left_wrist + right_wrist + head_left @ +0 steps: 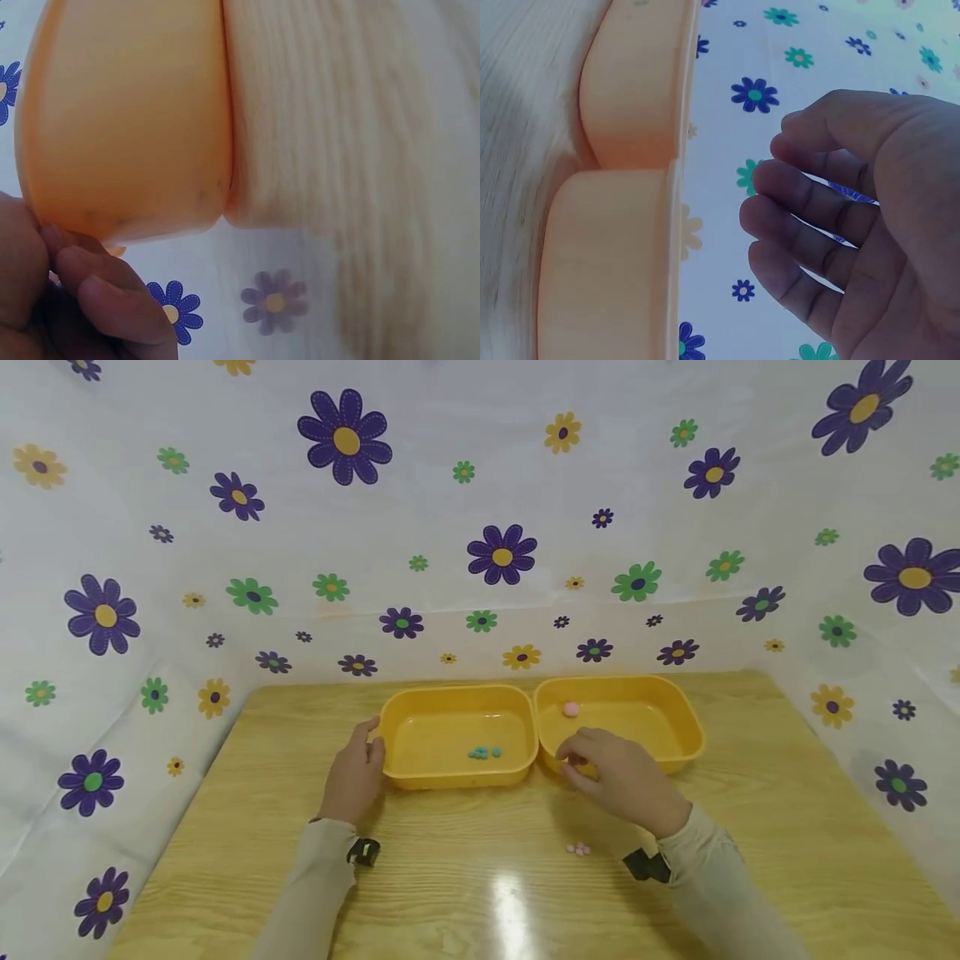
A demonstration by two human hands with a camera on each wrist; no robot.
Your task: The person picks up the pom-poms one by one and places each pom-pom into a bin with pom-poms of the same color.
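Note:
My left hand (354, 779) grips the left end of a yellow plastic tray (457, 781), its fingers and thumb at the rim. Several small blue pieces (483, 752) lie inside that tray, towards its right side. Over the front edge of a second yellow tray (675, 764) hovers my right hand (626, 777), fingers loosely bent, and no object shows in its grasp in the right wrist view. A pink piece (572, 709) appears inside the second tray near its left end. Several small pink pieces (578, 849) sit on the table, just below the right hand.
The two trays stand side by side, touching, at the back of a wooden table (450, 877). A white cloth with printed flowers (420, 510) hangs behind the table and along both sides. Dark wrist straps (363, 852) are on both arms.

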